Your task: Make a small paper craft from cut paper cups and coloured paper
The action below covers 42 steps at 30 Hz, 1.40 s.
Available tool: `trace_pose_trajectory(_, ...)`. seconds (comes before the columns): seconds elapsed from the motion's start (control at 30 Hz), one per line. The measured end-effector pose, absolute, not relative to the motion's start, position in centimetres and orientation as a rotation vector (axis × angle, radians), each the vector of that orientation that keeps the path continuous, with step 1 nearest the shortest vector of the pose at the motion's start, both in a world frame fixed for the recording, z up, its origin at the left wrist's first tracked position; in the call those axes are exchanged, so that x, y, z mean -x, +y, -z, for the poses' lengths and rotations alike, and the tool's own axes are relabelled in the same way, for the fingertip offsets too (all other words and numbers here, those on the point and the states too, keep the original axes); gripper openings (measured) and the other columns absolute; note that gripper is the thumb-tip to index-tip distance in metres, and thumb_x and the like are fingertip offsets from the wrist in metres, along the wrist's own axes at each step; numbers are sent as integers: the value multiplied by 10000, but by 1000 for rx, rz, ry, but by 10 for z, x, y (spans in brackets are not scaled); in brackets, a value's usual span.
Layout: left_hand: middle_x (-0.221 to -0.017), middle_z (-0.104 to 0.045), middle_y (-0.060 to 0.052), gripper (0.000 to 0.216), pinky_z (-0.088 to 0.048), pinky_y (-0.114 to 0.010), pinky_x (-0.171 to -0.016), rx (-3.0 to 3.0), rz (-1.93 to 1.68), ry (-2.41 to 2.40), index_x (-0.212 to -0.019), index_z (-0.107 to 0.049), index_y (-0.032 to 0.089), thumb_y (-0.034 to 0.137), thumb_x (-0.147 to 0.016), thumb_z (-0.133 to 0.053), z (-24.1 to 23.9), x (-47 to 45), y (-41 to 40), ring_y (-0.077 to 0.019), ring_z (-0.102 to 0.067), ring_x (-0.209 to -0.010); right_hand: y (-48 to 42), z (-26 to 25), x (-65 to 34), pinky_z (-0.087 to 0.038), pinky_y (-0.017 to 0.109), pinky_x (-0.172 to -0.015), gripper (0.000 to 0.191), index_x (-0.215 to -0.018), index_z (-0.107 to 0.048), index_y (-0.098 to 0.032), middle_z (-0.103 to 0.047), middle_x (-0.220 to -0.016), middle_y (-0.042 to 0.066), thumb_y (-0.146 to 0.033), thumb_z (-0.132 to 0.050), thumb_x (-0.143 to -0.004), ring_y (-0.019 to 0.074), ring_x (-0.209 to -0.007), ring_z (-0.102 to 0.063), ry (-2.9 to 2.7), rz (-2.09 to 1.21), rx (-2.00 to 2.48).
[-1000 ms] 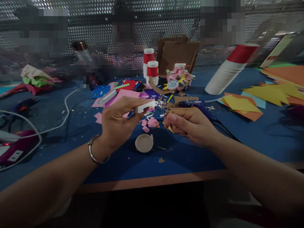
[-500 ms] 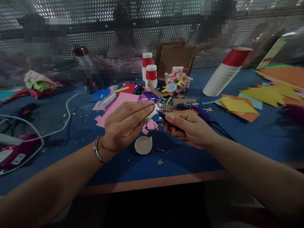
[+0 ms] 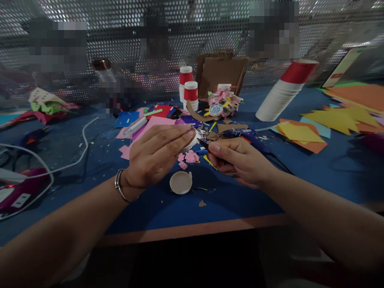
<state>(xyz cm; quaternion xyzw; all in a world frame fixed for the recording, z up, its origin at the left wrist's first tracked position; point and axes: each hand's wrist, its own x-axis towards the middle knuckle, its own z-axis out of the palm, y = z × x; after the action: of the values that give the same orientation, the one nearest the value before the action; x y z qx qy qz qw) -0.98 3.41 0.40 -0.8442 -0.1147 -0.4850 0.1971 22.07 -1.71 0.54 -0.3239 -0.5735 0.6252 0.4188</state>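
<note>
Here, left hand [image 3: 156, 156] pinching white piece [image 3: 193, 140] (fingers straight), right hand [image 3: 240, 160] fisted.

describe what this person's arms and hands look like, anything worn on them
Both forearms are bare up to the bottom edge of the picture, with no sleeves in view. The left hand and the right hand have no gloves, and no rings show on the visible fingers. The only thing worn is a thin silver metal bangle, round and plain, on the left wrist. The right wrist is bare.
</note>
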Motion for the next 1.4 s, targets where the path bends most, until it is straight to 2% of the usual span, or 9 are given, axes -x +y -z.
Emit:
trace_pose_trajectory(0.1,-1248,-801,-72,469,-660,-374,-973,2392,1396,-301,-1355,-699,244,58,-925,-671,-2,9,35,-225,-778,-1118,-18,-6,-220,-112,186,-370,545,-641,-573,-157,-373,-537,-83,-609,-755,-885,16,-412,-221,-1440,-1564,807)
trace_pose_trajectory(0.23,-1193,-813,-86,474,-651,-347,-962,2411,1505,-359,-1356,-696,221,52,-913,-676,6,0,33,-199,-773,-1087,-17,-5,-221,-100,187,-374,537,-648,-570,-164,-320,-523,-95,-608,-738,-900,22,-420,-192,-1431,-1579,816)
trace_pose_trajectory(0.37,-1176,-808,-82,449,-663,-343,-896,2556,1631,-584,-1364,-700,246,207,-918,-739,10,-8,22,-193,-769,-985,-17,-5,-222,-100,184,-373,530,-659,-566,-164,-326,-535,-92,-602,-740,-902,22,-429,-195,-1392,-1587,823)
trace_pose_trajectory(0.43,-1228,-795,-109,386,-653,-389,-957,2715,1715,-615,-1349,-716,229,270,-967,-690,8,-10,17,-225,-767,-1073,-17,-6,-221,-98,184,-373,525,-665,-566,-160,-360,-557,-82,-593,-753,-895,17,-431,-204,-1384,-1580,818)
trace_pose_trajectory(0.53,-1367,-744,-98,336,-605,-436,-1087,2779,1806,-613,-1328,-734,253,214,-1026,-592,6,-8,14,-239,-717,-1259,-19,-8,-221,-104,184,-373,529,-654,-558,-160,-335,-548,-88,-587,-748,-903,17,-428,-203,-1405,-1578,795)
trace_pose_trajectory(0.77,-1403,-724,-62,351,-619,-477,-1097,2723,1778,-608,-1312,-729,337,199,-994,-669,8,-6,19,-243,-715,-1272,-19,-8,-223,-99,190,-378,546,-631,-514,-175,-283,-541,-94,-585,-725,-923,24,-433,-192,-1422,-1580,784)
trace_pose_trajectory(0.93,-1468,-678,-39,499,-624,-497,-1092,2700,1812,-429,-1366,-687,402,142,-941,-728,10,-3,28,-257,-679,-1328,-18,-7,-223,-103,193,-384,536,-627,-520,-177,-276,-540,-94,-569,-719,-933,27,-434,-194,-1430,-1566,769)
trace_pose_trajectory(1.17,-1418,-698,-90,391,-573,-529,-1136,2847,1799,-540,-1301,-728,337,202,-935,-754,12,1,33,-274,-662,-1339,-15,-4,-222,-112,189,-382,541,-633,-546,-170,-313,-532,-91,-596,-746,-900,24,-429,-209,-1404,-1560,806)
trace_pose_trajectory(1.4,-1346,-719,-115,364,-615,-471,-1044,2759,1711,-454,-1247,-757,276,155,-904,-774,9,2,39,-262,-700,-1259,-11,-1,-225,-102,193,-384,540,-641,-537,-171,-298,-523,-99,-598,-745,-899,24,-423,-203,-1429,-1508,850)
